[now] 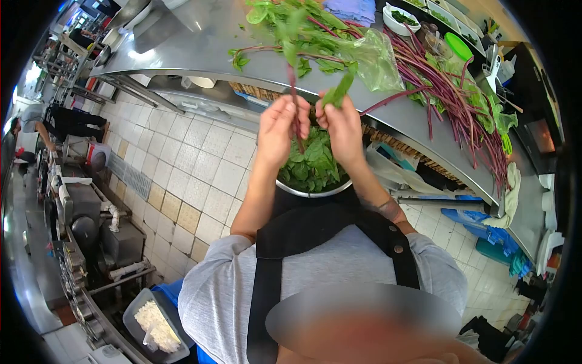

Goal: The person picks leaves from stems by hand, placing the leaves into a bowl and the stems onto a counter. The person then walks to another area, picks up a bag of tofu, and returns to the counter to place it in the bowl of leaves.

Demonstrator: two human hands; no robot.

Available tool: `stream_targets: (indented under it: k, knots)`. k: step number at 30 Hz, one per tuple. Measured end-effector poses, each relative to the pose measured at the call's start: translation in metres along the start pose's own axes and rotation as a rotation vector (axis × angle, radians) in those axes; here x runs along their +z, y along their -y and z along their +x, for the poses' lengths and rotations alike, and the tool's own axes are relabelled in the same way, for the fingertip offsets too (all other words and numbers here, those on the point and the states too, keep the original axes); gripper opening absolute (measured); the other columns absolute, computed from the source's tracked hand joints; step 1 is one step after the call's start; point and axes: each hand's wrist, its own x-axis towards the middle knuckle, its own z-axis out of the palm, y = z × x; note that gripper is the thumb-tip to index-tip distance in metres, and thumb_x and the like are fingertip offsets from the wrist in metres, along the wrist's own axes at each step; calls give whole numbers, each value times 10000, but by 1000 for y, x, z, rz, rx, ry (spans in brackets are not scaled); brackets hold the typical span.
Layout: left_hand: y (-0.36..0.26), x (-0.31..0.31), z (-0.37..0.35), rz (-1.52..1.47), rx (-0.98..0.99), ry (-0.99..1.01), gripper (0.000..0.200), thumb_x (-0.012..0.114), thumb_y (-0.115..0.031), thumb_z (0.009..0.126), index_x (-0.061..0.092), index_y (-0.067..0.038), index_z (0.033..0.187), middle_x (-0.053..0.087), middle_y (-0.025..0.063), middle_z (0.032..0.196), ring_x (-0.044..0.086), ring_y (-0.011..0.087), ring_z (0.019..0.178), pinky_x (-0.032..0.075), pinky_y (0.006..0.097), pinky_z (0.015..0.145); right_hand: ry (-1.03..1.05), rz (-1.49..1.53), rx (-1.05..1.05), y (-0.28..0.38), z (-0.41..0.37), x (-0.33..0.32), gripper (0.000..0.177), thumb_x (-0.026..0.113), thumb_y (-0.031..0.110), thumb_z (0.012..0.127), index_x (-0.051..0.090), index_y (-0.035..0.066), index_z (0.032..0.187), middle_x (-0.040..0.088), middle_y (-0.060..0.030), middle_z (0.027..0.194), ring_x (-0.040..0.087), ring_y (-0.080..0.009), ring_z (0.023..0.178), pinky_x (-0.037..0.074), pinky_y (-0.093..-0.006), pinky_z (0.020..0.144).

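My left hand (279, 128) is closed on a reddish-purple leafy stem (292, 82), which stands upright with blurred green leaves at its top. Beside it, my right hand (343, 126) pinches a green leaf (339, 90). Both hands are over a metal bowl (314, 195) filled with loose green leaves (312, 162), right in front of my apron. On the steel counter beyond lie more leafy greens (273, 45), with a clear plastic bag (376, 60) partly over them. A large bundle of purple stems (445, 100) spreads along the counter to the right.
A blue cloth (351, 11), a white bowl of chopped greens (401, 19) and a green lid-like disc (459, 46) sit at the back. A pale cloth (508, 197) hangs at the counter's right edge. Behind left stands a tub of white food (156, 326); a person (60, 124) is far left.
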Motion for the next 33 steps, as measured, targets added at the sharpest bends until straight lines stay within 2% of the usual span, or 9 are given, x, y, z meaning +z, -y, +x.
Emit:
stream_targets:
  k: [4, 10, 13, 14, 17, 18, 26, 29, 33]
  knots:
    - [10, 11, -14, 83, -73, 157, 246, 430, -197, 1015, 559, 11, 1034, 492, 16, 739, 480, 98, 593, 401, 221, 535, 132, 413, 134, 14, 25, -5, 141, 534, 151, 959, 563, 44, 1047, 574, -6, 860, 485, -73, 708, 378, -220, 617]
    - [18, 21, -19, 12, -66, 27, 213, 411, -189, 1028, 551, -29, 1004, 394, -49, 645, 330, 27, 497, 259, 186, 433, -4, -67, -95, 22, 25, 1, 82, 663, 85, 870, 647, 6, 855, 607, -6, 683, 541, -91, 588, 414, -243, 537]
    - [23, 22, -16, -8, -19, -71, 210, 416, -221, 1031, 543, -59, 991, 360, -54, 602, 284, 26, 460, 211, 190, 402, -205, -374, -273, 12, 17, 10, 68, 675, 57, 842, 651, -6, 850, 627, -31, 650, 591, -92, 617, 461, -256, 571]
    - [25, 22, -15, -2, -1, -106, 209, 416, -231, 1032, 542, -70, 988, 349, -52, 589, 272, 29, 449, 196, 191, 393, -210, -409, -311, 15, 10, 11, 90, 684, 7, 789, 640, -8, 866, 648, -75, 720, 630, -142, 673, 492, -281, 620]
    - [30, 23, -12, -141, 13, -207, 217, 450, -255, 1024, 543, -67, 970, 363, -68, 593, 262, 14, 440, 192, 190, 385, -48, -665, -732, 14, 3, 8, 119, 667, -30, 762, 633, -18, 875, 644, -109, 806, 642, -212, 720, 503, -300, 640]
    - [30, 22, -12, -135, 22, -196, 215, 453, -255, 1023, 546, -71, 964, 375, -68, 598, 272, 11, 441, 195, 187, 386, 36, -642, -725, 12, -2, 7, 181, 647, -52, 731, 636, -20, 909, 627, -139, 886, 634, -266, 770, 507, -312, 658]
    - [32, 28, -16, -99, 58, -311, 232, 503, -253, 1005, 572, -66, 886, 443, -68, 617, 318, 5, 445, 203, 185, 387, 127, -650, -725, 4, -11, 3, 274, 642, -75, 699, 630, -7, 964, 622, -139, 916, 627, -267, 789, 507, -311, 681]
    - [36, 25, -18, -132, 60, -255, 198, 530, -262, 988, 587, -75, 963, 465, -47, 627, 320, 14, 427, 198, 192, 368, 121, -658, -772, 3, -10, 3, 276, 648, -89, 697, 629, -5, 959, 625, -134, 918, 630, -261, 795, 509, -312, 683]
    - [27, 18, -15, -161, -34, -156, 236, 532, -233, 985, 616, -21, 1045, 551, -16, 713, 435, 32, 513, 313, 183, 441, 111, -614, -684, 7, -7, 0, 250, 653, -90, 697, 626, -4, 930, 631, -136, 922, 637, -265, 807, 511, -314, 698]
